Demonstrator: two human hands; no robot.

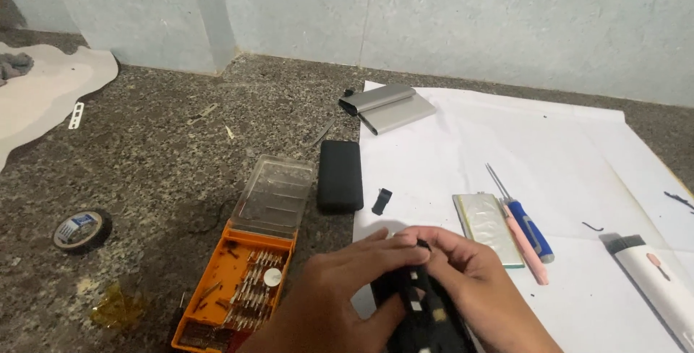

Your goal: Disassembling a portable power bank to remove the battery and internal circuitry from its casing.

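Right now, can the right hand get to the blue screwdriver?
Probably yes: the blue screwdriver lies open on the white sheet just beyond the right hand, nothing between. But both hands grip a black device.

Bit case [242, 281] left of paper sheet [564, 172]

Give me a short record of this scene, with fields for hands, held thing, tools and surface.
hands: left hand and right hand both grip one thing
held thing: black device, small white parts on it
tools: open orange bit case; blue screwdriver; pink tool
nearby: black power bank, silver pouch cell
surface: white paper on speckled stone counter
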